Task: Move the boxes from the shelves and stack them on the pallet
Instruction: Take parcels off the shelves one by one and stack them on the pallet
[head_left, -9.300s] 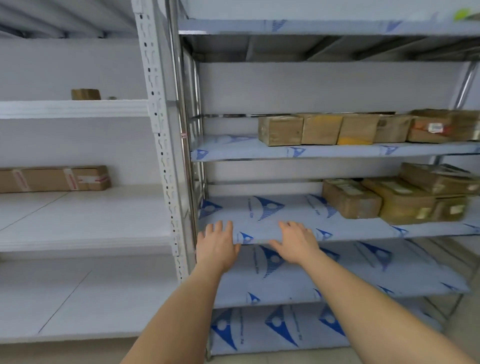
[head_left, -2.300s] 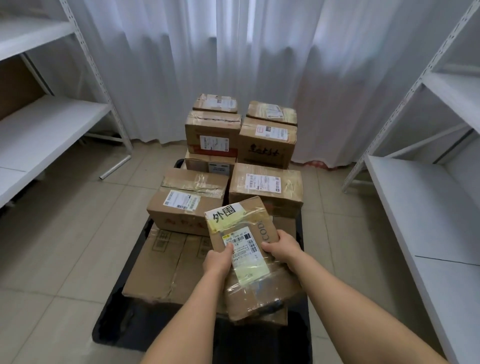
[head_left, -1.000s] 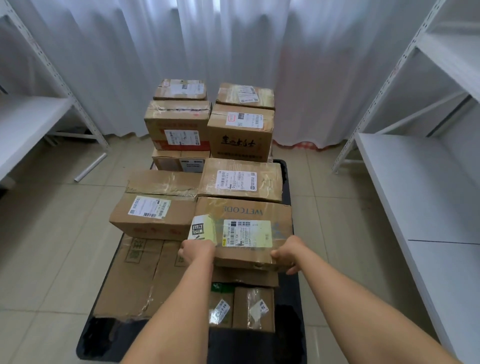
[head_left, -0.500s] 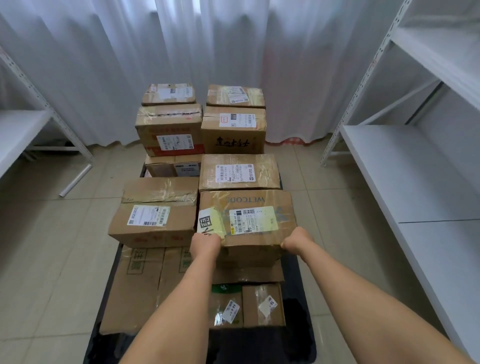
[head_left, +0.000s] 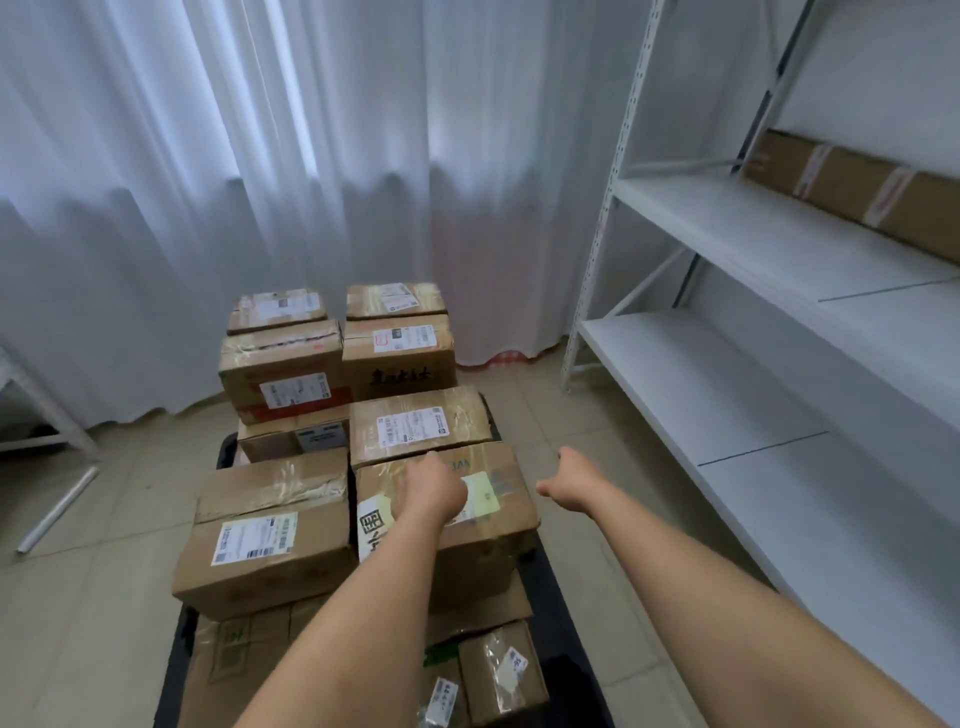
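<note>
The brown box with a yellow label (head_left: 493, 540) sits on the stack at the near right of the black pallet (head_left: 553, 587), beside a taped box with a white label (head_left: 270, 535). My left hand (head_left: 434, 488) hovers over or rests on its top, with the fingers hidden behind the hand. My right hand (head_left: 569, 480) hangs in the air just right of the box, fingers loose, holding nothing. Several more cardboard boxes (head_left: 395, 353) are stacked further back on the pallet.
White metal shelving (head_left: 727, 374) runs along the right, with a long taped box (head_left: 857, 192) on an upper shelf. White curtains (head_left: 311, 182) hang behind the pallet. A pale tube (head_left: 57, 509) lies on the tiled floor at left, near another shelf frame (head_left: 47, 415).
Both hands have let go of the yellow-label box, which now lies on the stack. My right hand has moved off to the right and my view has lifted.
</note>
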